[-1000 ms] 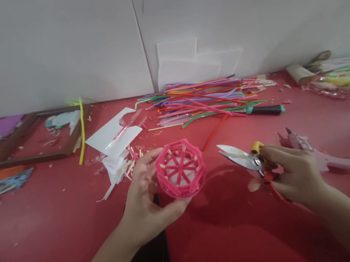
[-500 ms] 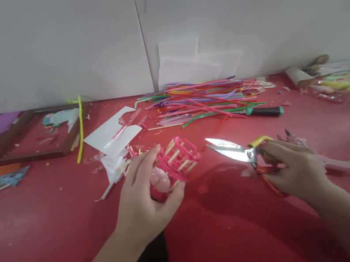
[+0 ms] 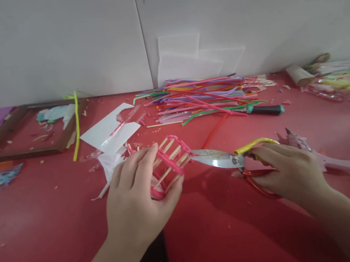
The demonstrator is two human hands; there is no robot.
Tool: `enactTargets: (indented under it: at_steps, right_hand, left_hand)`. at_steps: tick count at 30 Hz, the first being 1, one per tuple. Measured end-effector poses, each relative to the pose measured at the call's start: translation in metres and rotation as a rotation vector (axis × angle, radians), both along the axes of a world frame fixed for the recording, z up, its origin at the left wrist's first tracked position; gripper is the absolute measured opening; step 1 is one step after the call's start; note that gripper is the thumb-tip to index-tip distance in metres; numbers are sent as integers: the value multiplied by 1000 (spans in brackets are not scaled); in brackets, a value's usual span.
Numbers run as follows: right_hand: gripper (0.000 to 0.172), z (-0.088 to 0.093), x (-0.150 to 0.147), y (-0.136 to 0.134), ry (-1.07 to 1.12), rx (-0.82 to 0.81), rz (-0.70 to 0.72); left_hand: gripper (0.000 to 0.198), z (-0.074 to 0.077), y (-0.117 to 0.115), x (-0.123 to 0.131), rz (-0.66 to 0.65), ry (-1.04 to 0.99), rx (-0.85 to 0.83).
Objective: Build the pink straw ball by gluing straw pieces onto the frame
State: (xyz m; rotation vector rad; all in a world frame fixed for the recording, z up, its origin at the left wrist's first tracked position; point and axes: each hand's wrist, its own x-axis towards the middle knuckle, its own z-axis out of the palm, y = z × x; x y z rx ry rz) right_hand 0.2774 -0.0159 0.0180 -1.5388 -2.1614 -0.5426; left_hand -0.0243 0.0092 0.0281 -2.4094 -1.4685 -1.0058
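My left hand [image 3: 134, 191] is closed around a small cage-like frame [image 3: 171, 163] made of pale wooden sticks and pink bands; its lower end is partly hidden by my fingers. In my right hand [image 3: 284, 166] I grip a pair of scissors [image 3: 218, 158], with one yellow and one red handle. The blade tips meet the right end of the frame, at its pink band. Whether they touch or only overlap it in view, I cannot tell. Just beyond my right hand lies a pale pink glue gun [image 3: 336, 161] with a cord.
Behind my hands lies a pile of coloured pipe cleaners [image 3: 203, 99] beside a black-and-teal handle [image 3: 265, 110]. White paper [image 3: 108, 133] and plastic scraps are left of it. A brown frame [image 3: 24, 153] and a yellow strip [image 3: 76, 129] lie further left on the red table [image 3: 62, 239].
The scissors have moved left to the end of the stick frame, and their blades have come closer together. My left hand has shifted slightly left and turned the frame.
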Motion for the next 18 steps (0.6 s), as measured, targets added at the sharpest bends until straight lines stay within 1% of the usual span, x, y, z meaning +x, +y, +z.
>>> enactTargets:
  at_steps: [7,13,18]
  right_hand:
    - [43,0,-1,-1,-27,-42,-58]
    - [43,-2,0,0,-9,-65,-42]
    - [47,-5,3,1,-17,-121,-56]
  left_hand:
    - [62,-1,0,1,7,40,15]
    - [62,-3,0,1,2,38,2]
    - [60,-3,-1,1,23,57,-17]
